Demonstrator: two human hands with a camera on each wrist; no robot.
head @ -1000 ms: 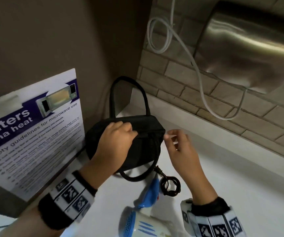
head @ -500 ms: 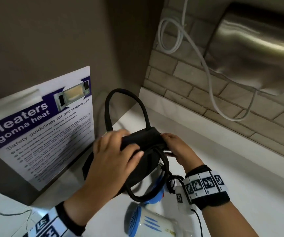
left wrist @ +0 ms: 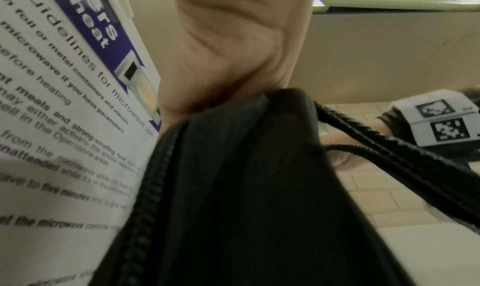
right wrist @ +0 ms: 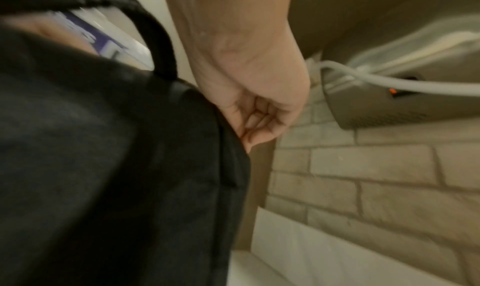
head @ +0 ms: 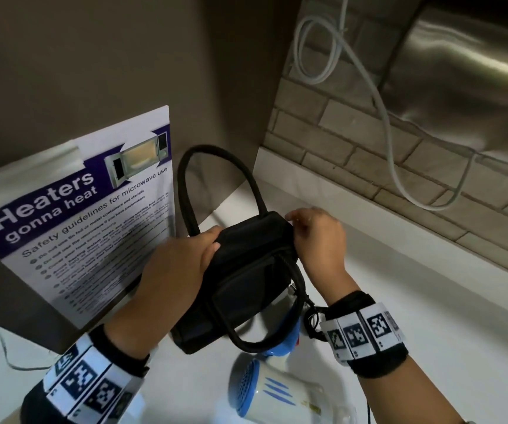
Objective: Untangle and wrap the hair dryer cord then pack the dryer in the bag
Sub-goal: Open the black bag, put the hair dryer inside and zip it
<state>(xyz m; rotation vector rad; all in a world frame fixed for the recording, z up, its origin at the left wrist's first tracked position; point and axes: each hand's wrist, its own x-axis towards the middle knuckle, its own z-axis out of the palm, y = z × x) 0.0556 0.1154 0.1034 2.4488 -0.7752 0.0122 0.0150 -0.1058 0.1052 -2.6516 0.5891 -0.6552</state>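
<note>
A black bag (head: 246, 270) with two loop handles is held up over the white counter (head: 430, 316). My left hand (head: 206, 249) grips its left top end; the left wrist view shows the palm (left wrist: 228, 64) pressed on the fabric (left wrist: 246, 187) beside the zip. At the far right top corner, my right hand (head: 295, 221) pinches the bag edge with curled fingers (right wrist: 254, 126). The white and blue hair dryer (head: 277, 393) lies on the counter below the bag. Its black cord (head: 312, 319) sits in a small coil, partly hidden by my right wristband.
A microwave safety poster (head: 87, 215) stands close on the left. A steel hand dryer (head: 460, 87) and a looped white cable (head: 384, 117) hang on the brick wall at the right. A thin wire (head: 11, 359) lies at the lower left.
My right hand went from beside the bag to its right end, then slid up to the far top corner. The bag has been raised and turned between both hands.
</note>
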